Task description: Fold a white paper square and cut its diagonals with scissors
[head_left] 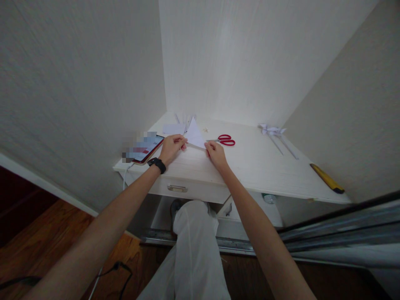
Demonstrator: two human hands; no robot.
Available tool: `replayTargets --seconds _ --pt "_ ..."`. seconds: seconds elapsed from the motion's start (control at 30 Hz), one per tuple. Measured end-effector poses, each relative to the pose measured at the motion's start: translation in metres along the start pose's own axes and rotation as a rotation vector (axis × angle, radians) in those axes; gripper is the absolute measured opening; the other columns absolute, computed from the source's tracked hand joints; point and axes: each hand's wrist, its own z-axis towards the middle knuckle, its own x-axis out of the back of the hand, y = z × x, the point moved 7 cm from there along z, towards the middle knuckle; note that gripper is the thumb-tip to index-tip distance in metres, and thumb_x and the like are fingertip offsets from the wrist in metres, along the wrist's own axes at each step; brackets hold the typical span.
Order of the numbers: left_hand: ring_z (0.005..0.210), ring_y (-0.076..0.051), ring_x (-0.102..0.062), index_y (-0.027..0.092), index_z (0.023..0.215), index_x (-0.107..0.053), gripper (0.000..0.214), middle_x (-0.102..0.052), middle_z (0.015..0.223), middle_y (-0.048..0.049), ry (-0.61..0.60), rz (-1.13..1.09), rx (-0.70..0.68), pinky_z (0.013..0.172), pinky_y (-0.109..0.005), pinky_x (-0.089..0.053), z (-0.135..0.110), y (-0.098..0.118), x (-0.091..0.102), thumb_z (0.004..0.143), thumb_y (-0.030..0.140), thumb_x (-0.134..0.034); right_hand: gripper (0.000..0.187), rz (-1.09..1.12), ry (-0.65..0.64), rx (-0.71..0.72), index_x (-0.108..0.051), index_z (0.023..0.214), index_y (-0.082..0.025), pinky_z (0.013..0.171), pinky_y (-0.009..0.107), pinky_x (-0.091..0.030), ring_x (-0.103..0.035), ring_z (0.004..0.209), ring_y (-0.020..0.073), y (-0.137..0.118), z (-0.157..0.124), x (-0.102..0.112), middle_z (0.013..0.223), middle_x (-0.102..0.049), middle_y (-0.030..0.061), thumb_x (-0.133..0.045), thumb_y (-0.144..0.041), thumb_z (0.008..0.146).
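A white sheet of paper [194, 134], folded into a triangle with its point away from me, is held just above the desk. My left hand [173, 146], with a black watch on its wrist, pinches the paper's left lower corner. At the right lower corner, my right hand [215, 153] has thumb and fingers closed on the same paper. Red-handled scissors [225, 140] lie just beyond my right hand, blades toward the paper. Behind my left hand rests another piece of white paper [173, 128], beside thin white sticks or strips [187, 121].
A phone or tablet [146, 150] with a lit screen and cable lies at the desk's left edge. White paper flowers on stems [272, 131] lie at the right rear. A yellow cutter [326, 178] is near the right front edge. Walls enclose the white desk [259, 166].
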Motion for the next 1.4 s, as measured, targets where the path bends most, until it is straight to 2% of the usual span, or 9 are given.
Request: replayTargets --seconds 0.43,0.67,0.87,1.4 --pt "0.052 -0.013 -0.055 0.015 0.063 -0.064 0.022 -0.061 0.054 -0.0019 -0.022 -0.01 0.024 0.056 -0.025 -0.041 -0.001 -0.001 -0.002 0.074 0.034 -0.064 0.042 -0.013 0.044 0.065 -0.034 0.05 -0.022 0.058 0.028 -0.026 -0.037 0.052 0.0118 -0.002 0.0 0.003 0.048 -0.035 -0.0052 -0.05 -0.034 0.087" --pt "0.052 -0.013 -0.055 0.016 0.062 -0.062 0.024 -0.061 0.055 -0.002 -0.083 -0.041 0.024 0.056 -0.026 -0.041 0.0 -0.003 -0.007 0.075 0.035 -0.064 0.037 0.068 0.055 0.07 -0.045 0.058 -0.021 0.059 0.027 -0.03 -0.043 0.058 0.0135 0.008 0.004 0.0 0.056 -0.045 -0.0028 -0.049 -0.045 0.086" --pt "0.051 -0.012 -0.054 0.016 0.063 -0.063 0.022 -0.062 0.055 -0.0017 -0.138 -0.03 0.04 0.056 -0.026 -0.041 -0.001 -0.005 -0.011 0.076 0.033 -0.064 0.042 0.041 0.055 0.114 -0.036 0.055 -0.021 0.057 0.028 -0.025 -0.036 0.057 0.0128 0.002 0.003 0.0 0.056 -0.034 -0.0032 -0.049 -0.049 0.084" --pt "0.053 -0.014 -0.055 0.016 0.065 -0.064 0.022 -0.061 0.055 -0.0017 -0.162 -0.007 0.033 0.057 -0.026 -0.041 -0.002 -0.005 -0.013 0.076 0.035 -0.063 0.039 0.015 0.049 0.119 -0.031 0.056 -0.022 0.056 0.028 -0.022 -0.032 0.057 0.0119 -0.001 0.002 0.001 0.057 -0.03 -0.0037 -0.047 -0.043 0.084"
